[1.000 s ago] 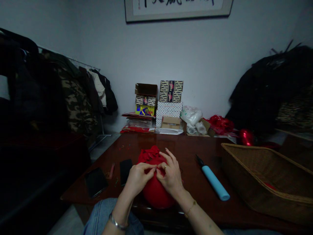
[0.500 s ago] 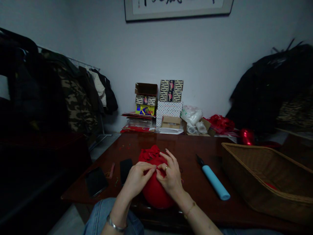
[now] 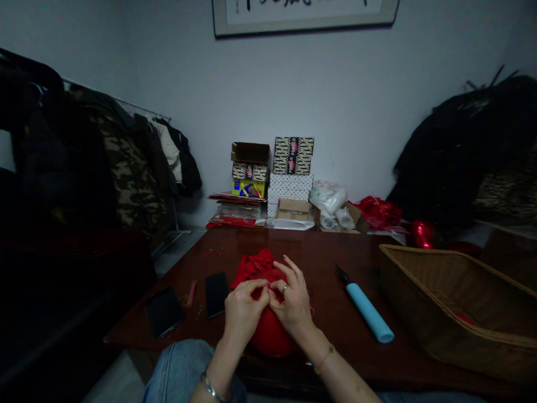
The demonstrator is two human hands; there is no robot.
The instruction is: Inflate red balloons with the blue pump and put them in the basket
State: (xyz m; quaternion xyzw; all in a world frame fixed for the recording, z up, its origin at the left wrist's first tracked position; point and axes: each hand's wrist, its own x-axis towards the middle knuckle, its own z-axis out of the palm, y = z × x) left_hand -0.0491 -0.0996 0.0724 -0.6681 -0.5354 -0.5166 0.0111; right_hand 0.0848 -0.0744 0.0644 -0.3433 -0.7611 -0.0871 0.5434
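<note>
Head: left hand (image 3: 245,308), right hand (image 3: 295,308), grip narrow, pinching round, matte red balloon (image 3: 272,337).

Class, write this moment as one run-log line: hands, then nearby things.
left hand: pinching red balloon | right hand: pinching red balloon | to the right: blue pump, basket

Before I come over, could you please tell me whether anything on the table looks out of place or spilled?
Nothing looks spilled or damaged. Only the left side of the table looks untidy: a reddish stick and small bits lie scattered there in no clear order.
</note>
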